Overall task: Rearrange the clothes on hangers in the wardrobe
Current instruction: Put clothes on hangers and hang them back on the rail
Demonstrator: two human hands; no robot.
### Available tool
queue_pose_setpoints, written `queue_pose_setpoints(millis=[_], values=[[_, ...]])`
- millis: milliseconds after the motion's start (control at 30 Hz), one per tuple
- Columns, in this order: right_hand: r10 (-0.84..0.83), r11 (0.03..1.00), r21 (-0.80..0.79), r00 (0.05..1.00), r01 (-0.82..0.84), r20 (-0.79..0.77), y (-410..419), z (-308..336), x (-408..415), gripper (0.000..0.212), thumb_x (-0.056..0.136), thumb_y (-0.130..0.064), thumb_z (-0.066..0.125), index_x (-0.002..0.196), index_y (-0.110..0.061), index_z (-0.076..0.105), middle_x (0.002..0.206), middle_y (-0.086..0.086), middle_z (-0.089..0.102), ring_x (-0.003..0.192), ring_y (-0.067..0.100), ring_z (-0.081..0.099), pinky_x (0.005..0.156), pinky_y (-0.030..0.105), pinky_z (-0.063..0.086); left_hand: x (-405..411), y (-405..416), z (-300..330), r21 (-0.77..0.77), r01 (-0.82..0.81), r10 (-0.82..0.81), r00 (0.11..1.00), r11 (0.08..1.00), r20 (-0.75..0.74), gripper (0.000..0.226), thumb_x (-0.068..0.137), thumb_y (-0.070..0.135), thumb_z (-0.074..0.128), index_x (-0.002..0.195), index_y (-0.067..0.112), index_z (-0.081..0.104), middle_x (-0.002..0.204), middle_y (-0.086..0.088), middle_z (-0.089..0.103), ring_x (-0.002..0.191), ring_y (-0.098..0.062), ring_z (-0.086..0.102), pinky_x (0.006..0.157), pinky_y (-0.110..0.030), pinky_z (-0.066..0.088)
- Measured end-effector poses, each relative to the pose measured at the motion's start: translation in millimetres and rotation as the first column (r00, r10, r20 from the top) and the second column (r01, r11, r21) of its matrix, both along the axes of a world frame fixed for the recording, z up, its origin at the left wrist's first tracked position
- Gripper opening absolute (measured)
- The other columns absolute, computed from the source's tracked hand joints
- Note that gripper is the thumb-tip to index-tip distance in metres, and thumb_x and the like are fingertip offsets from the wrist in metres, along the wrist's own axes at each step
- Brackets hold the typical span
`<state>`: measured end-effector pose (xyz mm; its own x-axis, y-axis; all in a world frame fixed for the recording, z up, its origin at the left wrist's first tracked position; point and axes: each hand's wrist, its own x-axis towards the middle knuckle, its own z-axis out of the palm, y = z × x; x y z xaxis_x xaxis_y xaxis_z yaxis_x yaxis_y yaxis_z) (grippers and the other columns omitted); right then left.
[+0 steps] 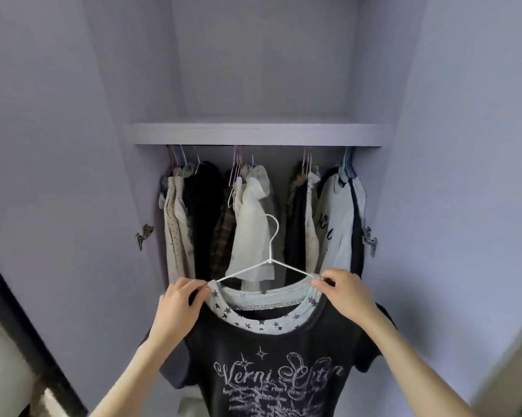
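Note:
A black T-shirt [271, 365] with silver lettering and a grey star-print collar hangs on a white wire hanger [271, 251] in front of the open wardrobe. My left hand [180, 302] pinches the collar at the hanger's left shoulder. My right hand [342, 291] pinches the collar at the right shoulder. The hanger's hook points up, free of the rail. Behind it, several garments on hangers [247, 212] hang under the shelf in loose groups: pale and dark ones at left, a white one in the middle, a grey printed shirt [333, 224] at right.
A lilac shelf [256, 133] runs across the wardrobe above the clothes. Both lilac doors stand open, with metal hinges at left [143, 236] and right [369, 240]. A dark vertical frame [28, 335] stands at the lower left.

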<state>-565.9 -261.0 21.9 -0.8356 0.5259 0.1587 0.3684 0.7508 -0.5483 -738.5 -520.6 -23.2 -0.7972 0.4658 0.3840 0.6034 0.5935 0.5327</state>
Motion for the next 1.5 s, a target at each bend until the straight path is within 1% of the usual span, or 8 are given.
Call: queue_pose_setpoints(millis=[100,167,300,433,667,867,1133,1500], values=[[-0.187,0.981,0.065,0.978,0.181,0.088,23.8,-9.5,7.2,0.039,0.095,-0.038,0.046,0.059,-0.024,0.036,0.059,-0.007,0.043,0.057,0.009,0.043,0.050,0.024,0.027,0.1,42.0,-16.4,-0.068,0.152,-0.144,0.983,0.986,0.116,0.038,0.096,0.030,0.047,0.132,0.020,0.050,0.133,0.000,0.048,0.125,-0.021,0.043,0.101,-0.031,0.034],[-0.281,0.960,0.065,0.945,0.274,0.167,37.4,-19.0,12.3,0.039,0.097,-0.034,0.040,0.061,-0.021,0.032,0.068,-0.005,0.044,0.064,0.015,0.046,0.048,0.025,0.028,0.2,70.5,-21.3,-0.092,0.220,-0.203,0.964,0.971,0.170,0.041,0.097,0.028,0.044,0.138,0.020,0.043,0.140,0.000,0.042,0.129,-0.019,0.039,0.103,-0.024,0.030],[-0.237,0.922,-0.245,0.939,0.298,0.251,54.1,-46.6,19.9,0.035,0.099,-0.020,0.037,0.065,-0.018,0.032,0.067,-0.003,0.038,0.057,0.010,0.037,0.048,0.023,0.026,5.1,120.8,-31.3,-0.092,0.270,-0.239,0.937,0.958,0.256,0.042,0.098,0.027,0.043,0.139,0.019,0.040,0.142,-0.002,0.040,0.129,-0.019,0.038,0.104,-0.028,0.034],[-0.222,0.849,-0.468,0.970,0.244,0.103,64.6,-60.7,18.4,0.026,0.099,-0.019,0.038,0.076,-0.010,0.040,0.070,0.000,0.037,0.059,0.010,0.034,0.053,0.024,0.026,6.2,159.2,-36.2,-0.107,0.308,-0.270,0.924,0.945,0.269,0.042,0.099,0.028,0.040,0.140,0.022,0.037,0.143,0.000,0.037,0.135,-0.018,0.029,0.108,-0.029,0.025],[-0.229,0.897,-0.423,0.954,0.128,-0.196,92.4,-37.5,-2.6,0.030,0.099,-0.023,0.039,0.089,0.004,0.051,0.068,0.001,0.038,0.056,0.010,0.033,0.047,0.015,0.032,-8.0,197.7,-27.5,-0.035,0.311,-0.299,0.935,0.950,0.189,0.040,0.099,0.023,0.041,0.138,0.017,0.041,0.139,-0.002,0.042,0.130,-0.016,0.035,0.103,-0.021,0.026],[-0.277,0.893,-0.438,0.892,0.103,-0.358,114.9,-23.0,-52.5,0.031,0.097,-0.022,0.044,0.067,-0.019,0.042,0.059,-0.005,0.037,0.046,0.004,0.032,0.048,0.014,0.032,-52.6,241.0,-17.6,-0.013,0.333,-0.329,0.938,0.943,0.111,0.040,0.098,0.023,0.043,0.137,0.014,0.042,0.134,-0.005,0.046,0.123,-0.018,0.041,0.101,-0.026,0.035],[-0.417,0.897,-0.343,0.789,0.278,-0.451,162.8,-18.8,-144.3,0.039,0.097,-0.019,0.045,0.060,-0.018,0.032,0.056,-0.005,0.032,0.050,0.008,0.028,0.051,0.013,0.033,-139.5,330.2,-7.2,0.011,0.357,-0.357,0.933,0.934,0.055,0.046,0.097,0.023,0.044,0.141,0.014,0.035,0.138,-0.009,0.040,0.127,-0.026,0.039,0.105,-0.033,0.034],[-0.435,0.895,-0.304,0.786,0.326,-0.440,245.9,14.8,-246.6,0.038,0.098,-0.021,0.042,0.061,-0.015,0.035,0.056,-0.002,0.036,0.048,0.010,0.032,0.047,0.019,0.029,-196.1,424.9,12.1,-0.030,0.347,-0.344,0.936,0.937,0.067,0.079,0.091,0.042,0.051,0.149,0.017,0.004,0.153,-0.010,0.013,0.140,-0.026,0.015,0.109,-0.042,0.029]])
